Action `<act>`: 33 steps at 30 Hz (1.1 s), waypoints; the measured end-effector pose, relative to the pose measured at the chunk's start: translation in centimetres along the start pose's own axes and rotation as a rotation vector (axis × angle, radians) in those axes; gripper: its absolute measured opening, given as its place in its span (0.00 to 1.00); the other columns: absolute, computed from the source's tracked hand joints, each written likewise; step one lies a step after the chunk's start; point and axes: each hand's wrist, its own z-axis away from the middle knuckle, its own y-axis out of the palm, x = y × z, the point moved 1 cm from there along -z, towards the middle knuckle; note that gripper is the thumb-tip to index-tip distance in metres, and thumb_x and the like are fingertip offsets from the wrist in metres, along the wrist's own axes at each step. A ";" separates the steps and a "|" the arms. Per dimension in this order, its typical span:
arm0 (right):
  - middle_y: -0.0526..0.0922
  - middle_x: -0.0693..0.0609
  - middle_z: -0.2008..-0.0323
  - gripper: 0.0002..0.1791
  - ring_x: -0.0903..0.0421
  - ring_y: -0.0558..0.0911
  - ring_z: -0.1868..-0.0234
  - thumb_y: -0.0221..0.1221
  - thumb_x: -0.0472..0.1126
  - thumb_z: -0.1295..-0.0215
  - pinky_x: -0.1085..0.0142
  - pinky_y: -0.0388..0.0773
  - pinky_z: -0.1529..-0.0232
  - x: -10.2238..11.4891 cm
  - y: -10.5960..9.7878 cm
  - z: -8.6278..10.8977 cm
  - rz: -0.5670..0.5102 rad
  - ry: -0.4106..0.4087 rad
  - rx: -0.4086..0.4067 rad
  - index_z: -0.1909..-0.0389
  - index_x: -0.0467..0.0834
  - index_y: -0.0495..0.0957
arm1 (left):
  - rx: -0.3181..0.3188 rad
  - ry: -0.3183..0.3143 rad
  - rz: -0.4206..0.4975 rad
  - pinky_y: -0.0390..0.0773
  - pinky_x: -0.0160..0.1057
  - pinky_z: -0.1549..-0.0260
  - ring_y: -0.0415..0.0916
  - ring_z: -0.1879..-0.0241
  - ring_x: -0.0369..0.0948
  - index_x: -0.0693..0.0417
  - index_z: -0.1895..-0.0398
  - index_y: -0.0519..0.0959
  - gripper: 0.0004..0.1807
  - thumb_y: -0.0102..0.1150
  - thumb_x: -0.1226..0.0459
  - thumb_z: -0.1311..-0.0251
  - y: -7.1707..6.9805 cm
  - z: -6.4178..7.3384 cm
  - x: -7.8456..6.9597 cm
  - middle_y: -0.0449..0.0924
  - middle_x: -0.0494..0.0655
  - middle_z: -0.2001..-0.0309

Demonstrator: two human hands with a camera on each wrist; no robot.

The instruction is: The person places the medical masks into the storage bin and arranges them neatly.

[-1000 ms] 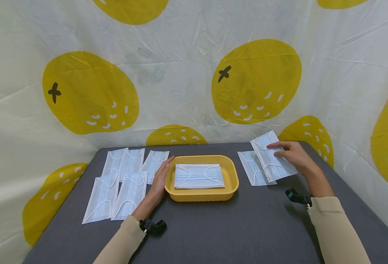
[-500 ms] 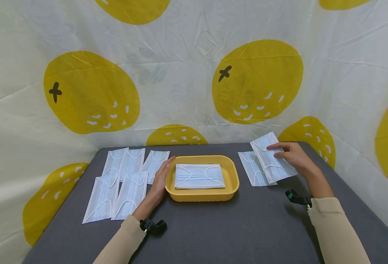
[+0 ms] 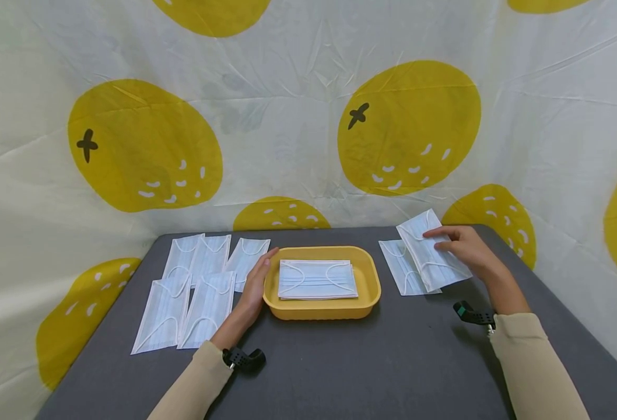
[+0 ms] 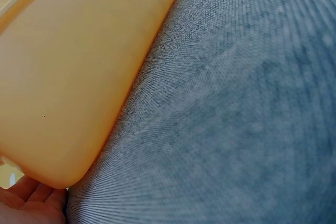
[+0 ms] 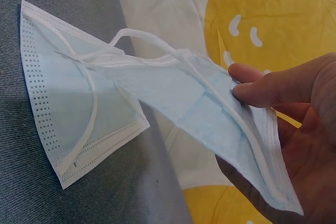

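Observation:
My right hand (image 3: 471,251) pinches a light blue face mask (image 3: 423,249) between thumb and fingers. That mask is raised at a tilt over a second face mask (image 3: 399,265) lying flat on the table; the right wrist view shows the held mask (image 5: 194,111) bent, its white ear loop hanging loose. With fairly straight fingers, my left hand (image 3: 251,294) rests against the left side of a yellow plastic tray (image 3: 321,312). Inside the tray lies a neat stack of face masks (image 3: 316,280). Close up, the left wrist view has the tray's wall (image 4: 73,77) and part of the hand.
Several more face masks (image 3: 206,309) lie spread and partly overlapping left of the tray. The dark grey table (image 3: 329,367) ends at a curtain (image 3: 298,134) printed with yellow fruit, which hangs behind and on both sides.

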 end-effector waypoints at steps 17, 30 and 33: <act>0.64 0.35 0.33 0.20 0.39 0.58 0.32 0.53 0.34 0.32 0.35 0.50 0.32 -0.3 -0.2 -0.7 -0.011 0.006 0.020 0.40 0.34 0.73 | 0.053 -0.048 -0.001 0.47 0.51 0.26 0.48 0.25 0.46 0.53 0.25 0.54 0.26 0.24 0.58 0.22 0.4 0.8 -3.1 0.52 0.49 0.25; 0.66 0.36 0.34 0.20 0.42 0.61 0.36 0.53 0.34 0.31 0.38 0.56 0.34 -0.3 -0.2 -0.5 -0.019 -0.015 0.025 0.40 0.35 0.73 | -0.001 -0.021 -0.010 0.49 0.49 0.26 0.52 0.27 0.41 0.40 0.28 0.60 0.25 0.27 0.50 0.24 0.1 -0.2 -0.1 0.57 0.39 0.27; 0.67 0.36 0.35 0.20 0.42 0.61 0.36 0.53 0.34 0.31 0.38 0.56 0.34 -0.1 -0.2 -0.4 -0.012 -0.018 0.023 0.40 0.35 0.73 | -0.009 -0.017 -0.012 0.49 0.49 0.26 0.53 0.27 0.41 0.39 0.28 0.61 0.25 0.28 0.49 0.24 0.2 -0.2 0.0 0.58 0.38 0.28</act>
